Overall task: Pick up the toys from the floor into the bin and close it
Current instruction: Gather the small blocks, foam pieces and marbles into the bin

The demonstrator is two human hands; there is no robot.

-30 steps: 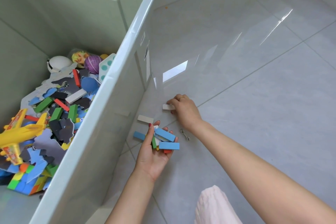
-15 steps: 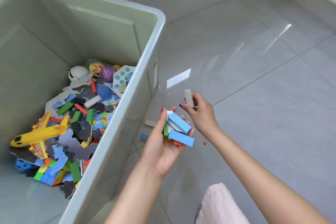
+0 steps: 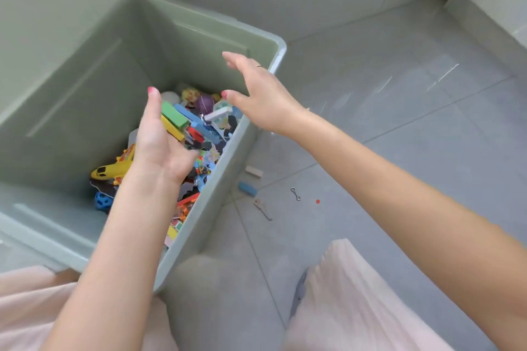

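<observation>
The sage-green bin (image 3: 71,94) stands open on the grey floor, holding a pile of toys, among them a yellow plane (image 3: 112,169) and a purple ball (image 3: 204,104). My left hand (image 3: 159,139) hangs over the inside of the bin, palm tilted and fingers straight, with a green block (image 3: 174,118), a yellow block (image 3: 172,129) and other coloured blocks sliding off it. My right hand (image 3: 262,94) hovers over the bin's right rim with its fingers spread and nothing in it. A white block (image 3: 219,114) shows just below it, over the pile.
On the floor right of the bin lie a beige block (image 3: 253,171), a blue block (image 3: 247,188), a flat beige piece (image 3: 263,209), a small metal hook (image 3: 295,194) and a red dot (image 3: 317,201). My knees in pale pink cloth fill the bottom edge.
Both hands rose from the floor and moved left over the bin. The left palm tipped, spilling its blocks. The right hand let go of the white block and spread open.
</observation>
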